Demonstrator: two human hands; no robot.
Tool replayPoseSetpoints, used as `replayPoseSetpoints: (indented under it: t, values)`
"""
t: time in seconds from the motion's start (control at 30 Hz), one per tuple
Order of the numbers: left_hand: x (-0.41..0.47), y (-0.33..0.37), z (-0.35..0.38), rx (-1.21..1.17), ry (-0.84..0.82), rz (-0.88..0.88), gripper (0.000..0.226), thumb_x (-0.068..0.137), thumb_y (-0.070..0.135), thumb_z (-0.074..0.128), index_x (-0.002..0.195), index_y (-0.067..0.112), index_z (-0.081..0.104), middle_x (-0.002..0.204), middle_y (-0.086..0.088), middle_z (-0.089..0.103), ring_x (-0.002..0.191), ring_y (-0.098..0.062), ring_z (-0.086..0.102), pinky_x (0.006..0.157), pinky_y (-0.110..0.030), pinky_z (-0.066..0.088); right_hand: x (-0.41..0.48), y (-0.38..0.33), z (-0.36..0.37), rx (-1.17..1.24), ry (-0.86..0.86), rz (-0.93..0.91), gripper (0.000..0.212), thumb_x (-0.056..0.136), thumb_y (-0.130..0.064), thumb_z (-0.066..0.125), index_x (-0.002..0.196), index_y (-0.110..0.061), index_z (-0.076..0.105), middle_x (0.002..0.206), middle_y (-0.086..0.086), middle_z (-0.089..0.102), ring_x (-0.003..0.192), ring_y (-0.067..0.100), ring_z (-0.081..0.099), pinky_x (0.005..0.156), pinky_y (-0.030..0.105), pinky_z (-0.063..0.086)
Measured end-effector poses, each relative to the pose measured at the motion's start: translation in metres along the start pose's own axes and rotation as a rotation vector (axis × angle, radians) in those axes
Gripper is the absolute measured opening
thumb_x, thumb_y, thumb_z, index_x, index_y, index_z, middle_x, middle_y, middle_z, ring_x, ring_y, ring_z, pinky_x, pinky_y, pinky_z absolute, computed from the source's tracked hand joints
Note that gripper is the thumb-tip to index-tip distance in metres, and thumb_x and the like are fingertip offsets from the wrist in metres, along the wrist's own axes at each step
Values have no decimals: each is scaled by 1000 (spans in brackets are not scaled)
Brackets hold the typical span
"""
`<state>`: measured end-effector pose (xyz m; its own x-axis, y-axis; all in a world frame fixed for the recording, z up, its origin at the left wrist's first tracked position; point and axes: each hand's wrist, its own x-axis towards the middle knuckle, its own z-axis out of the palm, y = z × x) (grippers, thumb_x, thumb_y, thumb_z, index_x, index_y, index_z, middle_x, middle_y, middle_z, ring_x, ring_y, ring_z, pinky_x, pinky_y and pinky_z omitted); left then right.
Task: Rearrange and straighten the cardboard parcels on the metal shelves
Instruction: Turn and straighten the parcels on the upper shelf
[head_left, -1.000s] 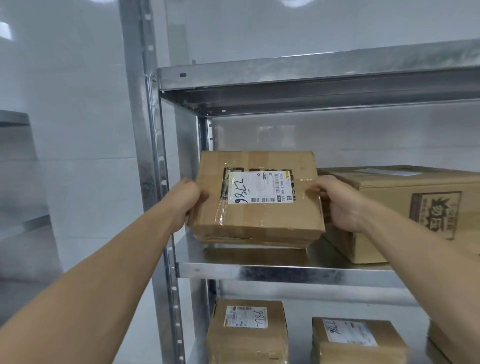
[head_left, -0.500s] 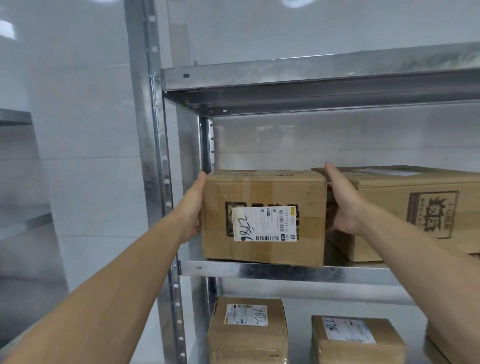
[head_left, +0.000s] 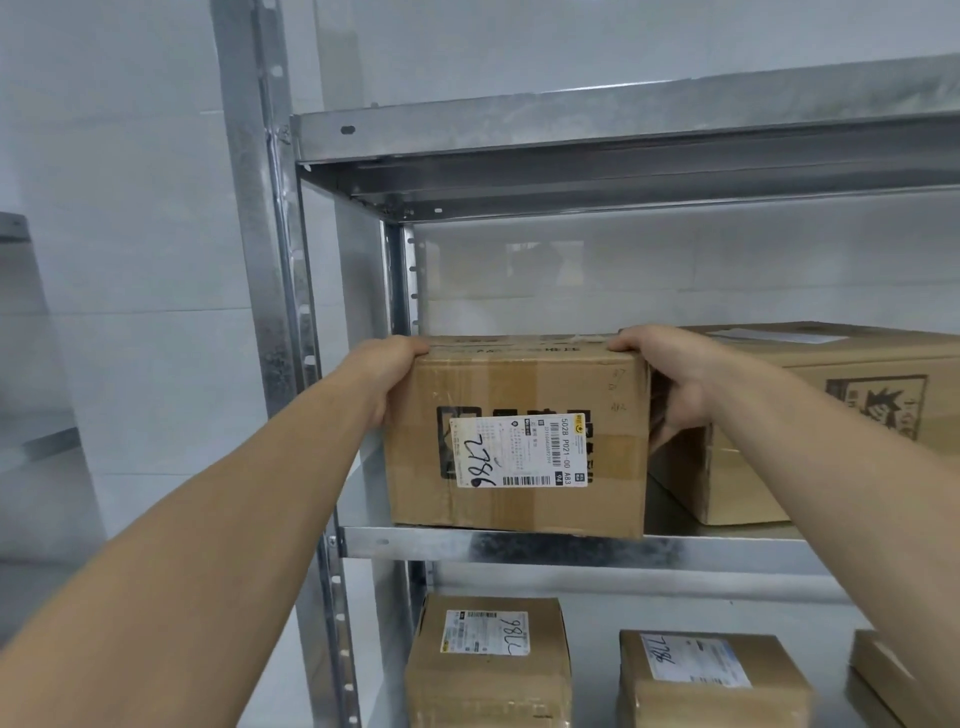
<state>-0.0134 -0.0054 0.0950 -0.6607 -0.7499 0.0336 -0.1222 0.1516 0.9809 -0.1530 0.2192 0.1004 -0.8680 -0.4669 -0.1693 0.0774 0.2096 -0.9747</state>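
**What the parcel and the frame edges hide**

The left grip (head_left: 387, 379) curls over the top left corner of the labelled parcel (head_left: 519, 374), with its fingertips out of sight. The right grip (head_left: 675, 384) reaches into the shadowed gap to the parcel's right, where its fingers are partly hidden. Right of the parcel, the large box (head_left: 852, 347) runs off the frame, and the forearm covers part of its printed mark. Below the parcel, the lower left parcel (head_left: 488, 670), lower middle parcel (head_left: 711, 686) and corner parcel (head_left: 904, 680) are cut by the bottom edge. The fine print on the label (head_left: 519, 451) is too small to read.

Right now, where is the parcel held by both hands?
Head view, centre: the parcel stands on the middle shelf, left end, between left hand and right hand, a larger box to its right.
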Motion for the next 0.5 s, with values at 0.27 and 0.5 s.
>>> replayPoseSetpoints:
  t: [0.27,0.5]
  values:
    - [17,1,4,26,35,-11,15,101,24,58,105,12,66,81,-8,73,70,-22,69,54,-31,49,10,-2,6,-64,22,-15,22,99,-39,62,104,-17,57,106,19,64,97,43,60,97,77,42]
    - [21,0,6,-5,49,-14,18,99,24,62,105,10,72,81,-8,77,69,-24,73,56,-32,55,11,-4,9,-62,55,-47,15,103,-31,57,97,-17,57,101,15,63,93,37,62,93,75,45]
